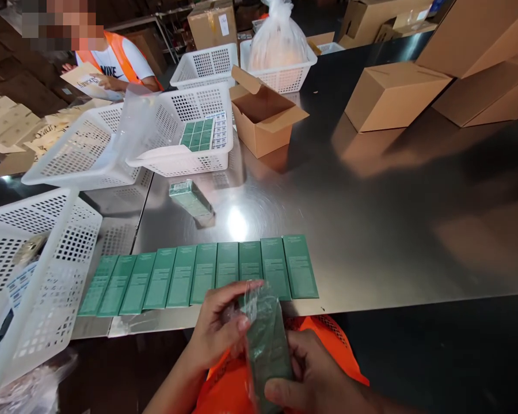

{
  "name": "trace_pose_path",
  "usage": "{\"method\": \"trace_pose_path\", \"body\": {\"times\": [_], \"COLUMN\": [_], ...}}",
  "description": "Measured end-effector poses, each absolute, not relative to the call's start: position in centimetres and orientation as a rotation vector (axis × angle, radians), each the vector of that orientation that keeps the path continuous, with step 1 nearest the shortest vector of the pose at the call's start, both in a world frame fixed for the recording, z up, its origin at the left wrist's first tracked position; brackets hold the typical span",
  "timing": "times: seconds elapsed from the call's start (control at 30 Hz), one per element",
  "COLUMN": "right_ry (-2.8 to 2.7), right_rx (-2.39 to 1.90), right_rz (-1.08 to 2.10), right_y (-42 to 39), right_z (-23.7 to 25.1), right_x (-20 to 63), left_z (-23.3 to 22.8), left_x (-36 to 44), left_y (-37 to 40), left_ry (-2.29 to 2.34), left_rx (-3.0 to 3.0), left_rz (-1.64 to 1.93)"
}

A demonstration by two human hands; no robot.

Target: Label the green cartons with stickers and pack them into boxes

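Holding a slim dark-green carton in a clear plastic sleeve (267, 345) close to the body, the right hand (315, 379) grips its lower end while the left hand (218, 330) pinches the film at the top. Ten matching flat green cartons (198, 275) already lie in a row on the steel table (371, 230); more wait in a white mesh basket (185, 138). Whether film is going on or coming off is unclear, and the sleeve's bottom is cut off.

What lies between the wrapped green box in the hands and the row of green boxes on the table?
Nothing visible. Both the left hand and right hand hold the wrapped green box just below the row of green boxes, its clear wrap already overlapping the row's near edge.
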State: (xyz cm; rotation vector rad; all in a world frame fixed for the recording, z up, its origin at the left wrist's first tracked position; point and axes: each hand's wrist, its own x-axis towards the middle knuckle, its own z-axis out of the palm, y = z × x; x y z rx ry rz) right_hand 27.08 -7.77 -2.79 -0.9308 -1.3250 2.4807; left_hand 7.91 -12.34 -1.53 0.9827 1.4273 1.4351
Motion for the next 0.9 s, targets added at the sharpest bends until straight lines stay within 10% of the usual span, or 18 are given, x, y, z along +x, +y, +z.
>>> {"method": "trace_pose_path", "body": {"times": [0.2, 0.9], "right_ry": [-2.134, -2.291], "right_rx": [-0.830, -0.303], "right_rz": [2.378, 0.725], "right_y": [-6.2, -4.9], "right_z": [-1.9, -3.4], "right_x": [29.2, 29.5], "left_z": [-1.5, -3.3], "left_x": [7.4, 9.6], "left_y": [-13.4, -16.1], "left_ry": [1.439, 1.235], "left_rx": [1.065, 0.499], "left_rz": [1.079, 0.948]}}
